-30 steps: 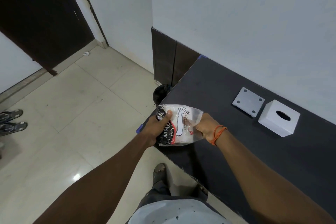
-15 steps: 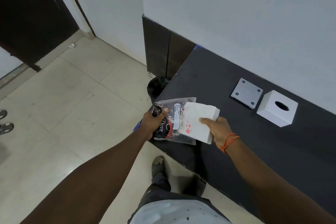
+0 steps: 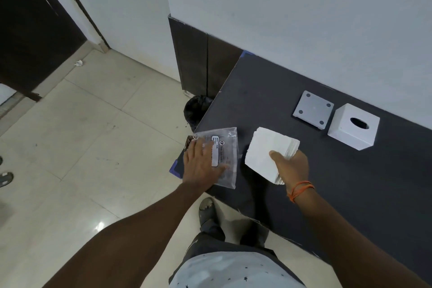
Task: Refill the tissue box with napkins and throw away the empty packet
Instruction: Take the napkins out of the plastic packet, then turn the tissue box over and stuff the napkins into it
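Pressing flat with spread fingers, the left hand (image 3: 201, 166) pins the clear, emptied plastic packet (image 3: 222, 154) at the dark table's (image 3: 350, 194) corner. The right hand (image 3: 291, 167) grips a white napkin stack (image 3: 266, 149) (thumb on top), well apart from the white cube tissue box (image 3: 353, 126) and grey square base plate (image 3: 312, 109).

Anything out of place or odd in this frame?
Mostly fine. The tissue box stands apart from its grey base plate, which lies feet-up beside it, as refilling needs. The empty packet overhangs the table corner under the left hand. A paper scrap lies by the door.
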